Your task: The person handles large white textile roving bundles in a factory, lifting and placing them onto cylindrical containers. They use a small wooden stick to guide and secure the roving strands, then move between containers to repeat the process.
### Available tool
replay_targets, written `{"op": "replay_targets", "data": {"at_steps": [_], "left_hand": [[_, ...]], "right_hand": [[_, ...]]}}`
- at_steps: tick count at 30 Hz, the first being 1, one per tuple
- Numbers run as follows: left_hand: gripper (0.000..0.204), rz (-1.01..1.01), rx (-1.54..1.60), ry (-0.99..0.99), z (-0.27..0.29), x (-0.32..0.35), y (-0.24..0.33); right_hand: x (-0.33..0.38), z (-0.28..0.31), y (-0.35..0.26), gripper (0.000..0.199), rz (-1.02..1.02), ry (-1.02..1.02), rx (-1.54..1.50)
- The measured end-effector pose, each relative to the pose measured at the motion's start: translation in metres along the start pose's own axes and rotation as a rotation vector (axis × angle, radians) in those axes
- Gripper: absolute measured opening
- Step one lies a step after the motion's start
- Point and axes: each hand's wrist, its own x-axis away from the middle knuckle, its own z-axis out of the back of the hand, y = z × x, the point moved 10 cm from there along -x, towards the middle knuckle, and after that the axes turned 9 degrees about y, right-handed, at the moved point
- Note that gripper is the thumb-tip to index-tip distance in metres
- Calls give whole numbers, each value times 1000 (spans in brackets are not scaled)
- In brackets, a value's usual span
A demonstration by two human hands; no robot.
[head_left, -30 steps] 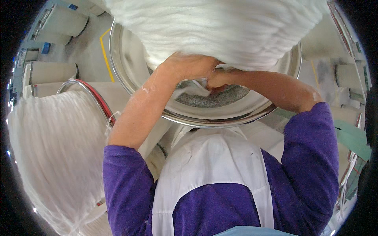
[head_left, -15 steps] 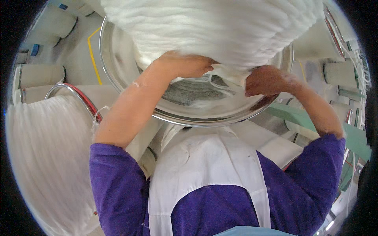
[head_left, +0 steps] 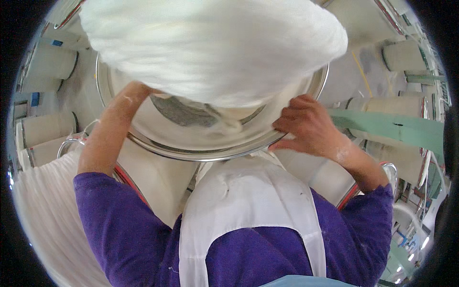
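A large mass of white fiber sliver (head_left: 215,52) bulges over the far side of a round can with a shiny metal rim (head_left: 201,156). Inside the can, a grey round plate (head_left: 184,112) shows below the sliver, with a loose pale strand (head_left: 232,126) near it. My left hand (head_left: 142,89) reaches under the sliver's near left edge, and its fingers are hidden there. At the can's right near edge my right hand (head_left: 308,124) grips the rim, fingers curled on the inner side and thumb on the outer side.
Another can heaped with white sliver (head_left: 50,215) stands close on my left. A green bar (head_left: 392,125) runs across at the right. Several pale cans (head_left: 48,129) stand around, and yellow lines (head_left: 362,71) mark the floor. My white apron (head_left: 253,191) is against the near rim.
The sliver mass and the can have shifted left in view. My left hand has moved left along the sliver's underside; my right hand has left the sliver and come down to the rim.
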Motion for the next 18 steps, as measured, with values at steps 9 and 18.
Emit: {"op": "replay_targets", "data": {"at_steps": [9, 18], "left_hand": [[58, -12, -383, 93, 54, 60, -11], [63, -684, 137, -775, -109, 76, 131]], "right_hand": [[-69, -81, 9, 60, 82, -540, -306], [-106, -57, 7, 53, -38, -70, -241]]}}
